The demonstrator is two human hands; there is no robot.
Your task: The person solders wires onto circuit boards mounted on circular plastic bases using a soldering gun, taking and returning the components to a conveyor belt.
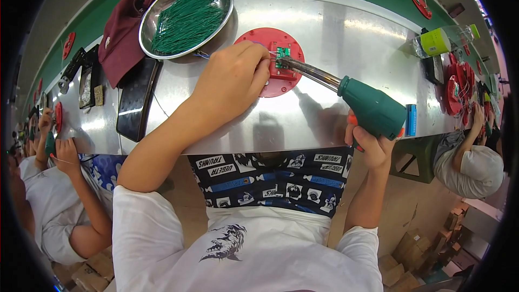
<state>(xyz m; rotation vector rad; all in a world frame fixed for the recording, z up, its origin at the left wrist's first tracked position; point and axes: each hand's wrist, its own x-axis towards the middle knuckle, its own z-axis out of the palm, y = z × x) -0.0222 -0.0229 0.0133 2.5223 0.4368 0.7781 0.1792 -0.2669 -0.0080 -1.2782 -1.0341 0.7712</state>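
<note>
My right hand is wrapped round the grip of a green soldering gun. Its metal barrel points left, and the tip meets a small green circuit board. That board sits on a round red plastic disc lying on the metal bench. My left hand rests on the disc's left side, fingers pinched on a thin wire that runs to the board. The fingertips are partly hidden behind the hand. A bluish wire end shows beyond the left wrist.
Behind my left hand stands a steel bowl of green wires, beside a maroon cap and a dark phone. At right are a bottle, a blue box and more red discs. Co-workers sit on both sides.
</note>
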